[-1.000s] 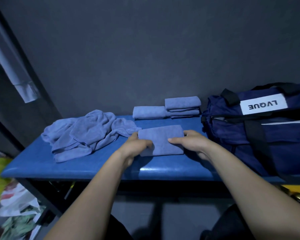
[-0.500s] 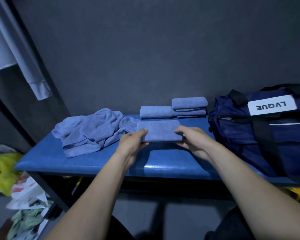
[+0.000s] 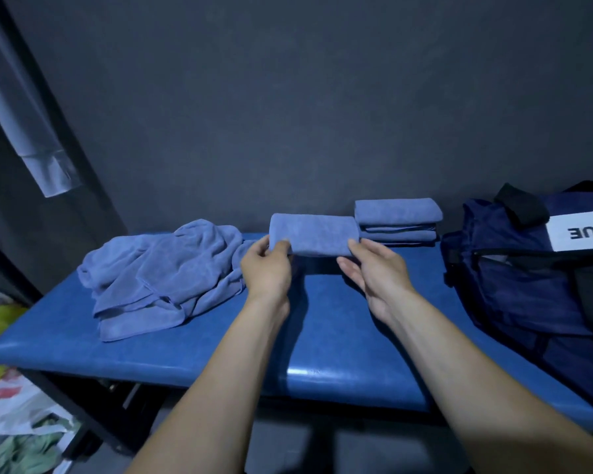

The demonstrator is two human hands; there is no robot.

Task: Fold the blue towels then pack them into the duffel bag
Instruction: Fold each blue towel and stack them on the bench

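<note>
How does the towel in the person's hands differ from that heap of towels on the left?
The held towel is folded into a neat rectangle; the heap is crumpled and loose. The held towel is gripped by the left hand and right hand; the heap lies untouched on the bench. Both are blue.

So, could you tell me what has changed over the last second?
Both hands, left and right, lifted the folded towel off the bench and carried it toward the back, beside the folded stack. The unfolded pile and duffel bag stayed put.
</note>
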